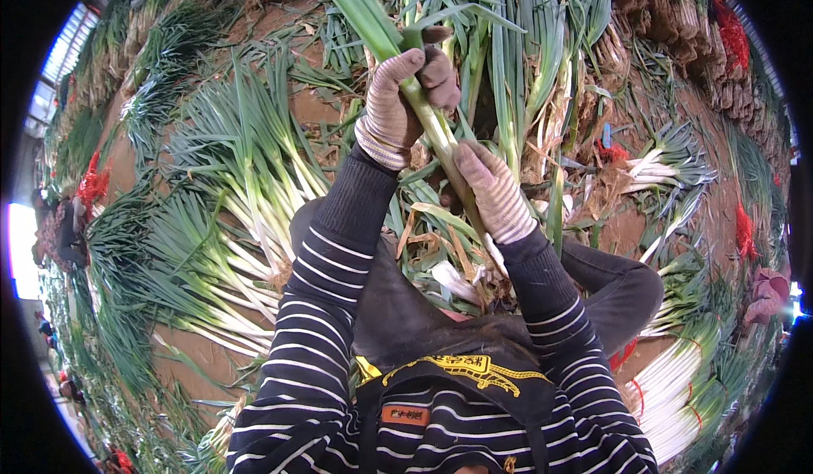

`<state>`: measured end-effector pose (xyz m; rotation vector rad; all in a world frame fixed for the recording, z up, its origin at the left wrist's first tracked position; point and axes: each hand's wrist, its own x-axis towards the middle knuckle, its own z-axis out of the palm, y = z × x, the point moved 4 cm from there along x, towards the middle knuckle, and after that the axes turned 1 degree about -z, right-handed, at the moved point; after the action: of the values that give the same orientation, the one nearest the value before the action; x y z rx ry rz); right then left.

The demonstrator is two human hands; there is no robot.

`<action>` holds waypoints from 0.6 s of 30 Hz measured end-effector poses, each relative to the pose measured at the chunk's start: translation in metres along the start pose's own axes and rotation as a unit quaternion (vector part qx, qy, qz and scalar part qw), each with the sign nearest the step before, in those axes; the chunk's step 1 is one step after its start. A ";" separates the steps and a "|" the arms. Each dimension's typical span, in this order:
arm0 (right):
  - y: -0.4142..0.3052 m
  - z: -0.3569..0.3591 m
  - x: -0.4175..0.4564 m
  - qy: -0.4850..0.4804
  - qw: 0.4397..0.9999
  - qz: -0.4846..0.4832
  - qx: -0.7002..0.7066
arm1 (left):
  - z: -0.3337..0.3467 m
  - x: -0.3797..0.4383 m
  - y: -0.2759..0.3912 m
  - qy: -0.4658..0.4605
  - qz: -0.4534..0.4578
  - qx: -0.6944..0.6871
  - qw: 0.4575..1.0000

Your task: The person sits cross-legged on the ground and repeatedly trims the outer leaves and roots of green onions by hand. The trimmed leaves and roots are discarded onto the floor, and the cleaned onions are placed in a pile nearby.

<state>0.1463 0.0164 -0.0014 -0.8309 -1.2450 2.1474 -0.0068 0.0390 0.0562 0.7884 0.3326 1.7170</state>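
Observation:
A long green onion stalk [432,118] runs slanting across the middle, green leaves up and away from me, roots down near my lap. My left hand [403,96], in a soiled knit glove, is wrapped around it where the leaves meet the pale shaft. Lower down, my gloved right hand [492,188] pinches the shaft from the right side. The root end passes beside my right wrist, and part of it is hidden. Below, between my crossed legs, lie stripped leaves and dry skins [444,220].
Cleaned green onions [254,271] fan out on the left floor. Untrimmed ones [533,61] are heaped in front. Tied white-stemmed bundles [679,385] lie at the lower right. Red ties [743,233] lie at the far right. Another person [60,233] is at the far left.

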 end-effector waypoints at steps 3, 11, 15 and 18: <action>-0.006 0.006 0.009 -0.032 0.999 -0.004 0.007 | 0.003 0.002 0.002 -0.027 -0.001 0.085 0.996; 0.017 -0.026 0.031 0.105 0.984 -0.046 0.137 | -0.030 0.003 -0.006 0.080 -0.078 0.236 0.965; 0.045 -0.038 0.040 0.193 0.963 -0.050 0.181 | -0.038 0.003 -0.026 0.153 -0.192 0.177 0.953; 0.063 -0.037 0.042 0.191 0.971 -0.028 0.138 | -0.032 0.000 -0.045 0.166 -0.171 0.070 0.969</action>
<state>0.1361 0.0386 -0.0816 -1.0107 -0.7477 1.9382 0.0053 0.0581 0.0060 0.5037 0.7796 1.5036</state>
